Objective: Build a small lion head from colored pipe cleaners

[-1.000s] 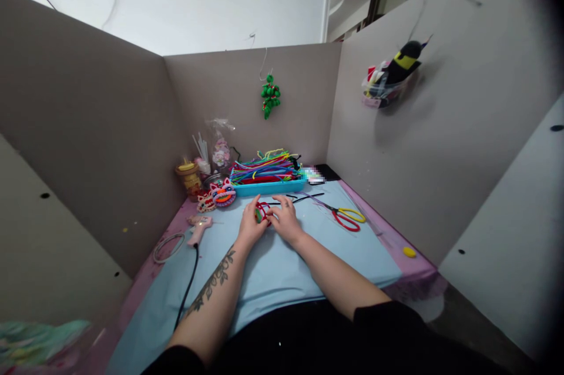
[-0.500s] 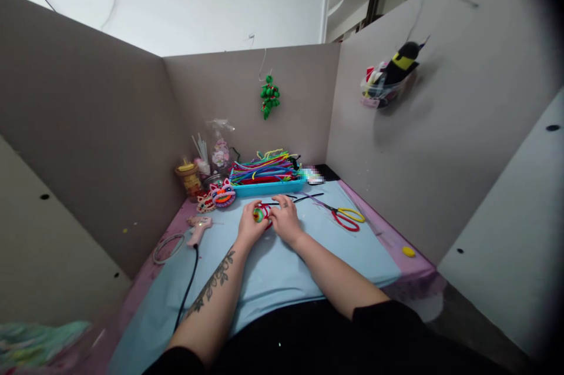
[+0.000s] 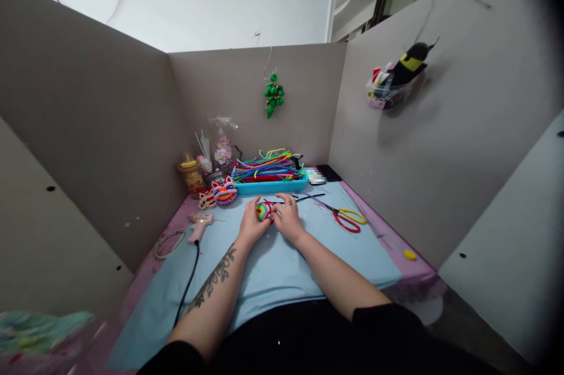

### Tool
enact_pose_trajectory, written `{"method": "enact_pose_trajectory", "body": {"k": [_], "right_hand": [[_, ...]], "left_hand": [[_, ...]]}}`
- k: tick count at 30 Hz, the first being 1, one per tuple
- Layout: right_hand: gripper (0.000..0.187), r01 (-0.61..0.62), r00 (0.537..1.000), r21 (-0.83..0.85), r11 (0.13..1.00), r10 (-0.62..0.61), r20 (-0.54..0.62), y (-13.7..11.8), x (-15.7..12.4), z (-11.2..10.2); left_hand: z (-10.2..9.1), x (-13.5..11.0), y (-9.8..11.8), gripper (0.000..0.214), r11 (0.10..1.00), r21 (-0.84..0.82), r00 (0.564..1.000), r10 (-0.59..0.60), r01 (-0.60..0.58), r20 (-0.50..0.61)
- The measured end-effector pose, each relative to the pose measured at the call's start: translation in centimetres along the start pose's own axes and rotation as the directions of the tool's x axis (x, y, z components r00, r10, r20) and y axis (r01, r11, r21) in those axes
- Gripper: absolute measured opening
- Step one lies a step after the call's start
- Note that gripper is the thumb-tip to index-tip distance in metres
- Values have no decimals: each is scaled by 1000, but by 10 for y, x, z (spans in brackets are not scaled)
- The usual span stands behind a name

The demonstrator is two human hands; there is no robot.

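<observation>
A small round piece with green, yellow and red rings, seemingly coiled from pipe cleaners, is held low over the blue cloth. My left hand grips its left side, fingers curled round the edge. On the other side, my right hand pinches the red pipe cleaner at its rim; the fingertips partly hide it. Black pipe cleaners lie just beyond my right hand. To the right rest scissors with one red and one yellow handle.
A blue tray of colourful pipe cleaners stands at the back. Left of it sit lion-head-like pieces and a brown cup. A pink glue gun with a black cord lies at left. Grey partitions enclose the table.
The round piece has turned, so more of its coloured rings shows between my hands. Both hands stay in nearly the same place, and the whole view has shifted slightly.
</observation>
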State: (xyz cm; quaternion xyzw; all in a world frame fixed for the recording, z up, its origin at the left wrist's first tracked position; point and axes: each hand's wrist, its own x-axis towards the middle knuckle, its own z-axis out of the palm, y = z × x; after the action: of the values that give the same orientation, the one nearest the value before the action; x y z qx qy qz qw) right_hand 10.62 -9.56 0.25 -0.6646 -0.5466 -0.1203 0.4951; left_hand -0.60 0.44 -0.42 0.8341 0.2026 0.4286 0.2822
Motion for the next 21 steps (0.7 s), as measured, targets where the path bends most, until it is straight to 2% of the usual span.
{"method": "enact_pose_trajectory", "body": {"k": [3,7,10,12,14,16,19,21], "right_hand": [[8,-113,993,123,986,115,-8,5,0,4],[13,-328,945,309,893,308,114,17,0,10],[20,-404,914,438,803,334,232,23,-1,14],[24,-431,902,516,740,339,266,25,-2,15],[26,-459,887,584,670,375,268,24,-2,16],[30,-501,853,670,547,441,278,22,-1,17],[33,-589,727,761,272,589,353,22,1,16],[33,-575,669,803,154,654,354,22,2,14]], "left_hand": [[-1,0,0,70,997,-71,1000,-11,9,-22],[-6,0,1,75,987,-161,999,-1,10,54],[-11,0,3,78,990,-127,986,74,-55,151],[-13,1,4,77,989,-113,976,116,-96,184],[-17,3,6,76,991,-84,981,115,-103,158],[-20,6,9,75,992,-52,988,117,-113,103],[-22,6,14,66,992,-57,993,107,-110,-49],[-20,4,19,46,994,-99,992,41,-52,-117]]}}
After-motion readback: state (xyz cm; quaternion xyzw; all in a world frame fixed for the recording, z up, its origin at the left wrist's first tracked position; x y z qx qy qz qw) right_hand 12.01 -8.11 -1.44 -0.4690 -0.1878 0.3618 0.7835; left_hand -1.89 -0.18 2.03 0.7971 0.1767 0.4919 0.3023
